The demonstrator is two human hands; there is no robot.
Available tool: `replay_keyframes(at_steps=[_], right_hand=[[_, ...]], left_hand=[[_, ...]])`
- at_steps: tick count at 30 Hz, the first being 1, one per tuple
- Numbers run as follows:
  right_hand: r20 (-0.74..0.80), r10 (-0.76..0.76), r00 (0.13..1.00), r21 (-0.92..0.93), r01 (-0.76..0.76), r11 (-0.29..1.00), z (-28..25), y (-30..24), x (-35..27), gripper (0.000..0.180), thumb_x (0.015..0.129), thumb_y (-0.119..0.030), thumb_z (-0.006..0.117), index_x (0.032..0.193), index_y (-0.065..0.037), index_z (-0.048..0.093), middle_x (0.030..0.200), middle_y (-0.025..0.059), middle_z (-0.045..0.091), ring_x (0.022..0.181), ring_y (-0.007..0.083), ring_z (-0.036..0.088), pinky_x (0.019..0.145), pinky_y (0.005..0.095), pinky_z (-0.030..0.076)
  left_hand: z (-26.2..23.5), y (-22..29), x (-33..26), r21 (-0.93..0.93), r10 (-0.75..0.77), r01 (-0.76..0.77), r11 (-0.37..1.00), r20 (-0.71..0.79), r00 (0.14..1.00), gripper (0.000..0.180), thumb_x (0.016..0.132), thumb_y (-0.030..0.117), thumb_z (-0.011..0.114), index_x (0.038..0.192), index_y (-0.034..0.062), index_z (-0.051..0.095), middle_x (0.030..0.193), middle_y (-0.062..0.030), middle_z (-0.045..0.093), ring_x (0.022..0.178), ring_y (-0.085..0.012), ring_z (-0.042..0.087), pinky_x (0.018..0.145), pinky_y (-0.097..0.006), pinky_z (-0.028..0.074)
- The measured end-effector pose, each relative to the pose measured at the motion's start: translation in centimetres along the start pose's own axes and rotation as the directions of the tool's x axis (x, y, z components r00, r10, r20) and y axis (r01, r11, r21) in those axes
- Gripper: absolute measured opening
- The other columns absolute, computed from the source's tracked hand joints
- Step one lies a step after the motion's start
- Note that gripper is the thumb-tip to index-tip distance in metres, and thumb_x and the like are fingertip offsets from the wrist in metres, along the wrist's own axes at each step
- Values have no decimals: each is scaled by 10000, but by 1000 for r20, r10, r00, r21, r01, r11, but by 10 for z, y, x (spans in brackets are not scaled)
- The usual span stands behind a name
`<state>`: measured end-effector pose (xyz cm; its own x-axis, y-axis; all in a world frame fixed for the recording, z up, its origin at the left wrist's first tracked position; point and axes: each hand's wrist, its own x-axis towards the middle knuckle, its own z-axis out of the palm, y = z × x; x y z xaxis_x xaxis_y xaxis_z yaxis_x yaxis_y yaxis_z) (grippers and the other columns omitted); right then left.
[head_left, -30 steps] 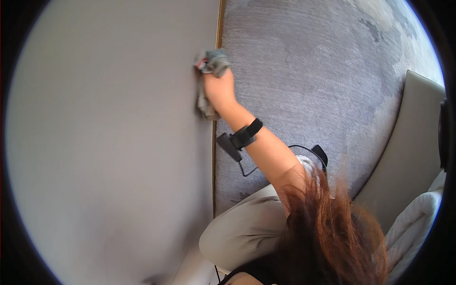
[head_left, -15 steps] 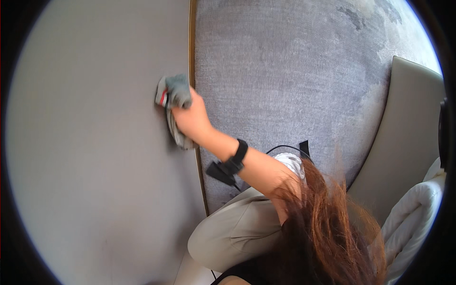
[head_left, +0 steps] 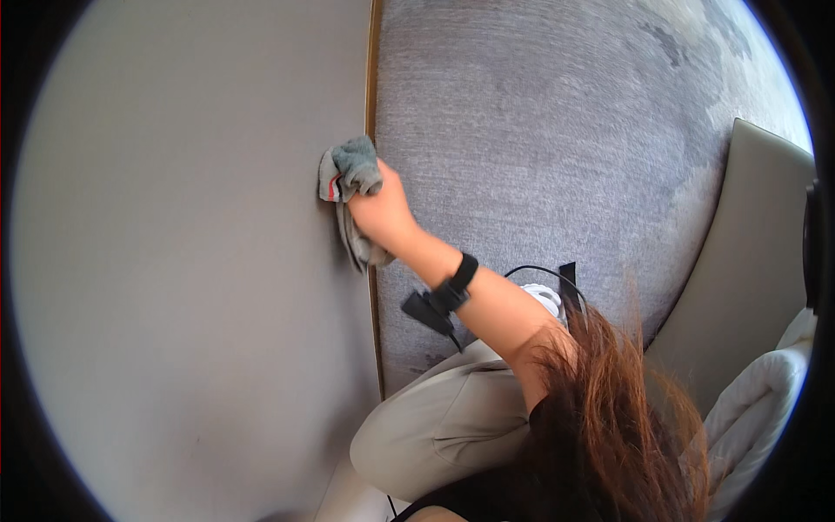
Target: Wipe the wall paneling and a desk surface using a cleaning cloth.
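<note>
My right hand [head_left: 384, 211] is closed around a bunched grey cloth [head_left: 355, 163] with a red, white and black stripe near one edge. One fold of the cloth sticks out above the fist, and another part hangs below it. The hand holds the cloth against a large flat grey panel [head_left: 200, 200], at its gold-coloured edge strip [head_left: 372, 78]. My fingers are mostly hidden by the cloth. A black strap with a small black device [head_left: 448, 294] sits on my right wrist. My left hand is out of view.
Grey-blue patterned carpet [head_left: 539, 130] lies right of the panel. A beige chair-like piece [head_left: 739, 235] stands at the right, with white padded fabric [head_left: 761, 400] below it. My bent knee in light trousers [head_left: 409, 435] is close to the panel. Long hair hangs across the lower right.
The view has shifted slightly, and the panel's edge sits farther right in the picture. My right hand and the cloth have moved right, a little closer to that edge. The grip stays the same.
</note>
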<state>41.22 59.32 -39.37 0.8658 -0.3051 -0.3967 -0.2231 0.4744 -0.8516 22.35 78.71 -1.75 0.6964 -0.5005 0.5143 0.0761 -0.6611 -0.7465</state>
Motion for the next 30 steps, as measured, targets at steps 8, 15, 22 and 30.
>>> replay_keyframes(at_steps=[8, 15, 22, 30], right_hand=[[-63, 51, 997, 17, -50, 999, -7, 17, 50, 287, 827, -47, 564, 1112, -42, 527, 1053, 127, 612, 994, 239, 586, 871, 338, 456], [-134, -110, 985, -69, 101, 992, 3, -2, 37, 299, 818, -59, 552, 1117, -51, 541, 1009, 134, 626, 996, 274, 594, 857, 352, 454], [-52, -25, 998, -60, 22, 998, 0, 26, 9, 286, 807, -36, 551, 1092, -38, 567, 1031, 137, 634, 1018, 268, 594, 884, 342, 446], [-142, 105, 984, 89, -93, 992, -6, 4, 59, 267, 816, -18, 543, 1082, -24, 567, 982, 93, 626, 963, 184, 573, 851, 313, 445]], left_hand=[[6, 3, -3, 15, -10, 10, 1000, -11, 1000, 495, 867, 569, 517, 1007, 94, 492, 1362, -174, 359, 1336, -349, 212, 1066, -613, 138], [1, -2, -2, 2, -3, 3, 1000, -32, 999, 513, 869, 580, 504, 1042, 96, 506, 1371, -164, 374, 1348, -322, 220, 1081, -597, 132], [3, 1, -1, 27, 7, -6, 1000, -31, 1000, 508, 877, 578, 495, 1031, 94, 498, 1369, -167, 366, 1343, -326, 219, 1083, -591, 136], [2, -2, -5, -18, -2, 2, 1000, 14, 1000, 506, 872, 575, 509, 1040, 98, 478, 1392, -167, 308, 1341, -347, 179, 1063, -606, 120]])
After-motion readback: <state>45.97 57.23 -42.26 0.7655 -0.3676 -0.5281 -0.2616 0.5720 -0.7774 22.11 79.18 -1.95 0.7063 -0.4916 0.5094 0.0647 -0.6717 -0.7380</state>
